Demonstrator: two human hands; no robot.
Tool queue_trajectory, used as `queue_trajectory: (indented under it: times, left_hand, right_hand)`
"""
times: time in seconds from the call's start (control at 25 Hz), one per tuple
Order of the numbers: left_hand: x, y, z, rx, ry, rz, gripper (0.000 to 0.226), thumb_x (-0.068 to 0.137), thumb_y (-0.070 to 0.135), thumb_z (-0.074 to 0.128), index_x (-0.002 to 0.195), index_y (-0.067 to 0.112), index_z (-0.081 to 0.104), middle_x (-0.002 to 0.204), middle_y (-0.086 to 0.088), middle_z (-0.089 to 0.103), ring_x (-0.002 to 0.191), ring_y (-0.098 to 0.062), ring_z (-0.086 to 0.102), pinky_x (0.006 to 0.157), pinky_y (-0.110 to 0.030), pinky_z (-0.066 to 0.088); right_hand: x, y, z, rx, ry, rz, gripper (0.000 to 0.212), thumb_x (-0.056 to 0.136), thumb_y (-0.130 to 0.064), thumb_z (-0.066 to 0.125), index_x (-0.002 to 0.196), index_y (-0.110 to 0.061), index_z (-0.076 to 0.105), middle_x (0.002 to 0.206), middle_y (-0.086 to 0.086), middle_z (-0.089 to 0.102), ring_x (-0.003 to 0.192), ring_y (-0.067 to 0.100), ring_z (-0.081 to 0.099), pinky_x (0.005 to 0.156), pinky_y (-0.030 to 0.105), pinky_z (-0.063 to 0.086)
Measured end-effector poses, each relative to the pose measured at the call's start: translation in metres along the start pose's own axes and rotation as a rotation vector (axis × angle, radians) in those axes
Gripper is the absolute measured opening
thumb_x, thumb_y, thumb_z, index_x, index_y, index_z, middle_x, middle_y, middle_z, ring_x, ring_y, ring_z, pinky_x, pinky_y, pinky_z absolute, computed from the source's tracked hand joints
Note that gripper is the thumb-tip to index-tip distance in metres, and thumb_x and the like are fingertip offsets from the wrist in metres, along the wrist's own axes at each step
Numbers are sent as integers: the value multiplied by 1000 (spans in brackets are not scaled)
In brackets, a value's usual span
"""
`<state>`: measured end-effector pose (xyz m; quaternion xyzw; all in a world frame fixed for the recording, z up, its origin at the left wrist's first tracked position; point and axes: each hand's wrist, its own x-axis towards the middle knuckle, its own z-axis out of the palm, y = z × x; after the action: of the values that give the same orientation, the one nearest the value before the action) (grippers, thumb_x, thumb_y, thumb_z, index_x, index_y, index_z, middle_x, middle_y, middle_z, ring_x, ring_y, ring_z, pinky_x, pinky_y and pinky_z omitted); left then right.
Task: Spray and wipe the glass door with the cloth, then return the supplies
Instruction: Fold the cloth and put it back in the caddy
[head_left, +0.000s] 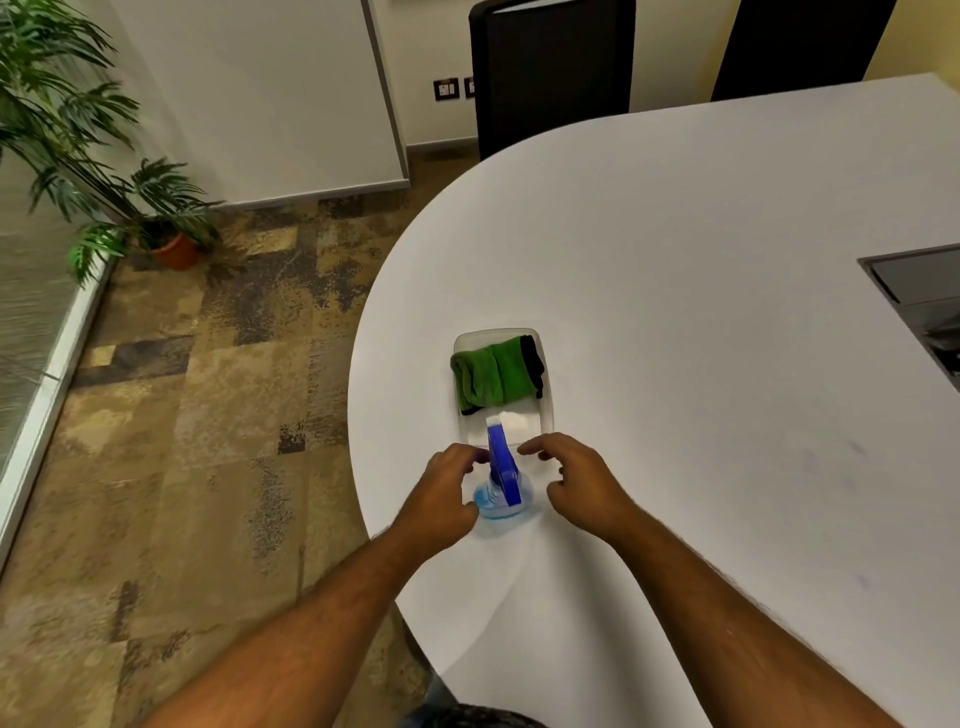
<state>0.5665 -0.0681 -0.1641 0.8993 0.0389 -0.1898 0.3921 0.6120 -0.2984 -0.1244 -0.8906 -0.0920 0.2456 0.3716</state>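
Observation:
A spray bottle (503, 486) with a dark blue trigger head and pale blue liquid stands upright on the white table (701, 364), near its rounded left end. Just beyond it lies a clear plastic tray (545, 415) with a folded green cloth (493, 375) in its far half. My left hand (441, 493) is at the bottle's left side, fingers curled and close to or touching it. My right hand (576, 480) hovers to the bottle's right, fingers spread and apart from it.
A potted palm (104, 171) stands on the patterned carpet at the left, by a frosted glass panel (26, 322). Two black chairs (550, 73) sit behind the table. A dark recessed hatch (919, 296) is set in the tabletop at the right.

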Motion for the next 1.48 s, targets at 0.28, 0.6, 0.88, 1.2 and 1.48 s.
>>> queue_trajectory:
  times: [0.28,0.6,0.88,1.2,1.48]
  left_hand:
    - [-15,22,27,-206,93,-96,46,91,25,82,131,16,61,124,-7,67,111,-18,65,93,-26,50]
    - [-27,51,-27,-222,201,100,47,78,43,91,108,64,61,114,34,66,108,8,61,84,-13,48]
    - [33,62,-45,-235,256,94,54,84,37,89,133,29,70,123,14,72,108,-7,66,86,-15,49]
    - [65,28,-15,-173,175,44,54,92,40,81,141,25,65,132,0,75,110,-15,70,87,-19,52]
    - [66,17,-11,-176,147,92,63,90,25,84,148,22,59,140,-1,71,122,-19,70,103,-31,58]
  right_hand:
    - [-14,-10,28,22,-37,-27,53,99,-31,75,147,-15,61,147,6,66,129,23,63,108,33,49]
    - [-19,-37,-32,88,24,-176,51,91,-24,84,139,-24,68,133,-9,68,115,10,64,89,18,53]
    - [28,-54,-44,96,158,-126,53,92,-18,82,143,-20,65,138,0,70,120,20,67,103,39,59]
    - [59,-31,1,48,145,13,47,101,-19,72,146,-20,61,139,7,71,123,27,68,100,33,54]
    - [63,-23,8,-30,120,122,47,103,-28,69,147,-17,58,143,7,69,127,27,67,96,28,51]
